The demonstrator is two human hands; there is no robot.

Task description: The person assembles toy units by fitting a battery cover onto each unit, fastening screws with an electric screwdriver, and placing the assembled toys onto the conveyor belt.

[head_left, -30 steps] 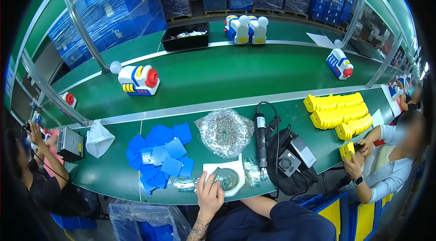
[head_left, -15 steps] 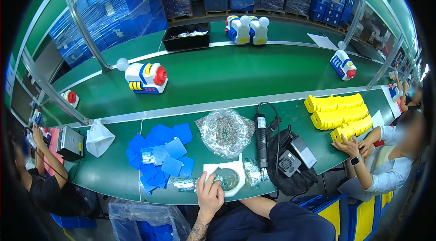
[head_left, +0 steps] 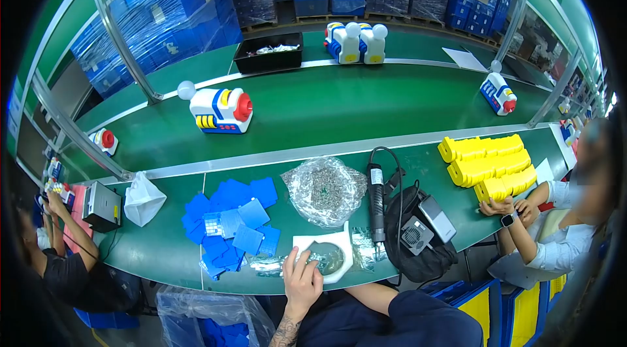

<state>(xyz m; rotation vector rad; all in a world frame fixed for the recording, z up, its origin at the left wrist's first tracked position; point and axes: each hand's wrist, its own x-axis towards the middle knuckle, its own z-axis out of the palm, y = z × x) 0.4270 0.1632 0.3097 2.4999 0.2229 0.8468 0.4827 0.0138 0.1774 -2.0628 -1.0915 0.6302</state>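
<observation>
My left hand (head_left: 302, 276) lies at the table's front edge, fingers slightly spread and bent. Its fingertips touch the left side of a white frame (head_left: 347, 252) with a round opening. Of my right arm only the forearm (head_left: 373, 295) shows below the table edge; the hand is hidden. Blue square plates (head_left: 230, 223) lie in a loose pile to the left. Behind the frame sits a clear plastic bag (head_left: 324, 191) of small metal pieces. A black power screwdriver (head_left: 375, 200) with a cable lies to the right, beside a black bag (head_left: 418, 262) with a small fan device (head_left: 416, 234) on it.
White-blue toys stand on the green belt, one at left (head_left: 222, 112), another at right (head_left: 499, 93). A black bin (head_left: 268, 53) is behind. Right, a co-worker's hands (head_left: 499, 208) touch stacked yellow parts (head_left: 491, 163). A second person (head_left: 68, 268) sits left. A plastic-lined bin (head_left: 212, 314) stands below.
The toys on the belt have moved right. The co-worker at right has brought a yellow part to the front row and lowered their hands there. My left hand has stayed still.
</observation>
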